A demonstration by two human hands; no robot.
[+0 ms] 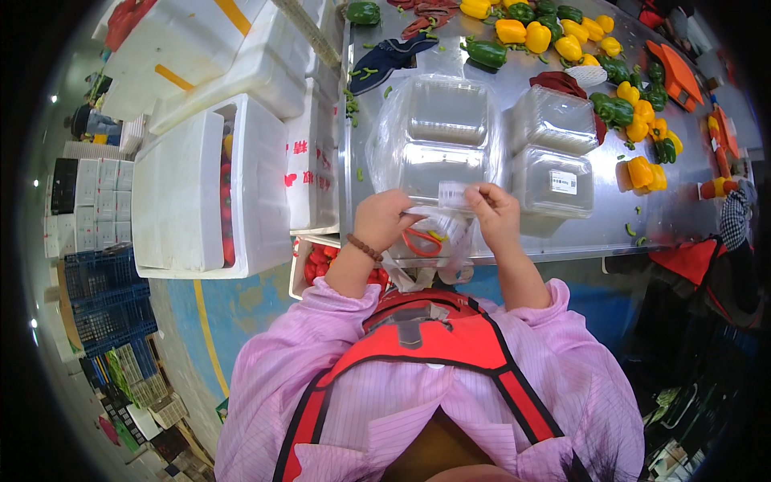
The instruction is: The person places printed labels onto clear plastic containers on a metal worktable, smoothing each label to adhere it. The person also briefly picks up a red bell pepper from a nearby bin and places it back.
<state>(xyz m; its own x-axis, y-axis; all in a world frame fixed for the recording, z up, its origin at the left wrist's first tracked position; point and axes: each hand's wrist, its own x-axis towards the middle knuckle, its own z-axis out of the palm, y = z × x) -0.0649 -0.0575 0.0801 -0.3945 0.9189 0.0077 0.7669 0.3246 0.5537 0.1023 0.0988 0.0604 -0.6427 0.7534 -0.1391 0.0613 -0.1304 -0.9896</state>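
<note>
My right hand [496,215] pinches a white barcode label [454,195] between thumb and fingertips, just over the near edge of a stack of clear plastic containers [446,112]. Loose clear plastic wrap [496,128] surrounds that stack. My left hand [382,221], with a beaded bracelet at the wrist, is closed on a thin whitish strip [418,212]; the frame does not show its kind clearly. Red looped handles [423,243], like those of scissors, lie between my hands. Right of them stand more clear containers [534,189], one bearing a white label [563,182].
Yellow peppers [569,46] and green peppers [486,53] lie across the far and right part of the metal table [594,233]. White foam boxes [261,193] stand at the left, one with red peppers inside. A dark blue cloth [387,66] and orange tools [675,76] are on the table.
</note>
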